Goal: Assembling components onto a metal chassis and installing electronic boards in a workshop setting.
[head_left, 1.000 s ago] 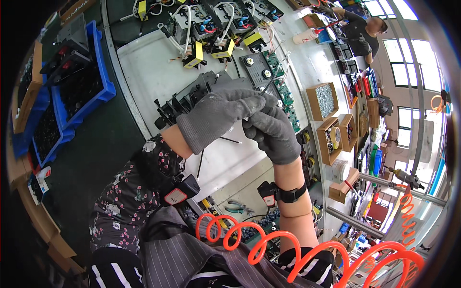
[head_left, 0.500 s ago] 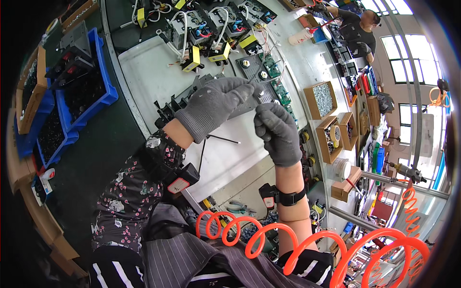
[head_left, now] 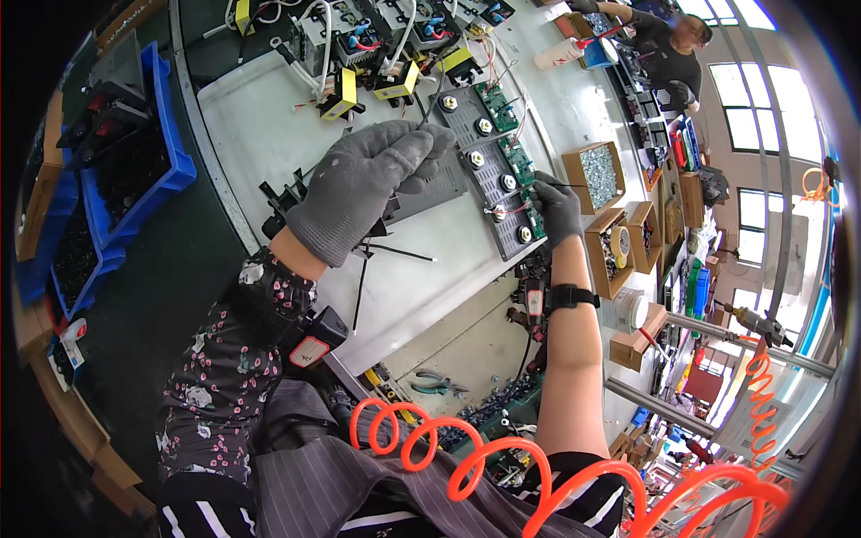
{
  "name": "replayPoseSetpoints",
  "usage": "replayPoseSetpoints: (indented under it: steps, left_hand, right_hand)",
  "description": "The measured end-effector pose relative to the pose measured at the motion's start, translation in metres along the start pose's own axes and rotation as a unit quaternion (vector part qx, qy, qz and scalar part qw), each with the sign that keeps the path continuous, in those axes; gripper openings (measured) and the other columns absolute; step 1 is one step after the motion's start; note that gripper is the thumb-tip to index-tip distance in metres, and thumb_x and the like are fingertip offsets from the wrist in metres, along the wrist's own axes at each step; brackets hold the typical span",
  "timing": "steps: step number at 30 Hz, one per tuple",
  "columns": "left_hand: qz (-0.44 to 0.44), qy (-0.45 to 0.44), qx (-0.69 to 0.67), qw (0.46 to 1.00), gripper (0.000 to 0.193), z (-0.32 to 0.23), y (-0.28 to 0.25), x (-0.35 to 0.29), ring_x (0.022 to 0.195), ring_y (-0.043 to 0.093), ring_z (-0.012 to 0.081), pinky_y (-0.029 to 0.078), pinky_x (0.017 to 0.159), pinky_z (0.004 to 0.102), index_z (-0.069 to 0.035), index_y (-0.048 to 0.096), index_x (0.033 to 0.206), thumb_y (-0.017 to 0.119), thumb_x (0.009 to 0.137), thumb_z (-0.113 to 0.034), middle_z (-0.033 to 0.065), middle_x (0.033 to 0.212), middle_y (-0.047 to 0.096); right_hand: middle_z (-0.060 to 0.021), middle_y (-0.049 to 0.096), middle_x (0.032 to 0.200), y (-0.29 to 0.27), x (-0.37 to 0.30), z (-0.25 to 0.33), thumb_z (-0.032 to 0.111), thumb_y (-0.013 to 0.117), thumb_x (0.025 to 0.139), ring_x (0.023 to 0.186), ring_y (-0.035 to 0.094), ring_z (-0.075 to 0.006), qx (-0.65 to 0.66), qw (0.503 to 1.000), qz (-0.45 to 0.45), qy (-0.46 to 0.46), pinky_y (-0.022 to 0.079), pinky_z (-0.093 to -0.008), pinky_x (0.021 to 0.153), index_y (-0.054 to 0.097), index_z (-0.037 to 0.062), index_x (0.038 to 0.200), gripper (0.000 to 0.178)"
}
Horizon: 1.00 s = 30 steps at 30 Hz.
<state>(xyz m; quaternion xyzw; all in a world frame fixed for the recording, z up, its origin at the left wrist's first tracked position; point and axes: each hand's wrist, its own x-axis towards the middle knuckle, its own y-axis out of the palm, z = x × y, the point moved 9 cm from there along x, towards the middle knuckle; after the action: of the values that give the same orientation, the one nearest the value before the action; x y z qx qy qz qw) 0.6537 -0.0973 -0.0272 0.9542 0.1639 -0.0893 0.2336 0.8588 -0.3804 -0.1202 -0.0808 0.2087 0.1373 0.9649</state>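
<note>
My left hand [head_left: 372, 184], in a grey glove, is closed in a pinch above the white tray [head_left: 430, 305]. A thin dark strand [head_left: 438, 94] rises from its fingertips; its exact kind is unclear. My right hand [head_left: 560, 211], also gloved, has its fingers bent together at the edge of a green circuit board [head_left: 520, 161]. Another thin dark strand sticks out beside those fingers, and what they grip is mostly hidden. Between the hands lie dark slotted plates [head_left: 489, 175] with several round metal terminals. Black wires [head_left: 404, 253] with pale ends lie below my left hand.
Assemblies with yellow-wrapped transformers [head_left: 339, 94] and white cables line the far side. Blue bins [head_left: 184, 175] of dark parts stand left. At right are cardboard boxes of screws [head_left: 599, 175] and a white bottle [head_left: 558, 56]. A red coiled hose [head_left: 502, 448] crosses the front. Another person [head_left: 673, 58] works beyond.
My hands have moved apart: the right went right to the circuit board, the left shifted slightly left. More of the terminal plates now shows between them.
</note>
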Motion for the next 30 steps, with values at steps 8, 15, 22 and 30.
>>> replayPoseSetpoints:
  steps: [8,15,22,30]
  left_hand:
    - [0.023,0.051,0.035,0.998,0.029,-0.001,0.002,-0.002,0.081,0.056,0.0033,0.048,0.074,0.0189,-0.003,0.060,0.110,0.051,0.093,-0.025,-0.0015,0.093,0.063]
    - [0.027,0.061,0.009,0.998,0.021,-0.003,0.002,-0.001,0.071,0.050,0.0027,0.043,0.064,0.0181,-0.002,0.064,0.103,0.052,0.092,-0.016,-0.0030,0.077,0.055]
    - [0.042,0.083,0.092,0.991,0.025,-0.005,0.002,-0.002,0.079,0.053,0.0032,0.047,0.073,0.0184,-0.003,0.061,0.108,0.050,0.093,-0.020,-0.0014,0.092,0.061]
    - [0.029,0.099,0.130,0.986,0.025,-0.006,0.000,-0.001,0.078,0.053,0.0035,0.046,0.070,0.0187,-0.003,0.061,0.108,0.050,0.093,-0.019,-0.0011,0.088,0.060]
  right_hand:
    - [-0.0052,0.063,0.074,0.003,0.048,-0.006,0.007,0.061,0.081,0.055,0.056,-0.0100,-0.262,0.963,-0.056,-0.030,0.045,-0.0211,0.051,0.065,-0.0005,0.099,0.019]
    - [-0.0035,0.064,0.073,-0.004,0.062,-0.020,0.009,0.060,0.084,0.059,0.057,-0.0104,-0.279,0.959,-0.036,-0.021,0.045,-0.0244,0.056,0.067,0.0035,0.098,0.017]
    - [-0.0044,0.065,0.074,0.006,0.054,-0.011,0.010,0.060,0.084,0.060,0.057,-0.0104,-0.337,0.941,-0.041,-0.013,0.046,-0.0247,0.056,0.066,0.0027,0.098,0.017]
    - [-0.0033,0.063,0.073,0.008,0.052,-0.012,0.011,0.061,0.083,0.059,0.056,-0.0088,-0.270,0.961,-0.049,-0.026,0.045,-0.0226,0.055,0.066,0.0016,0.097,0.017]
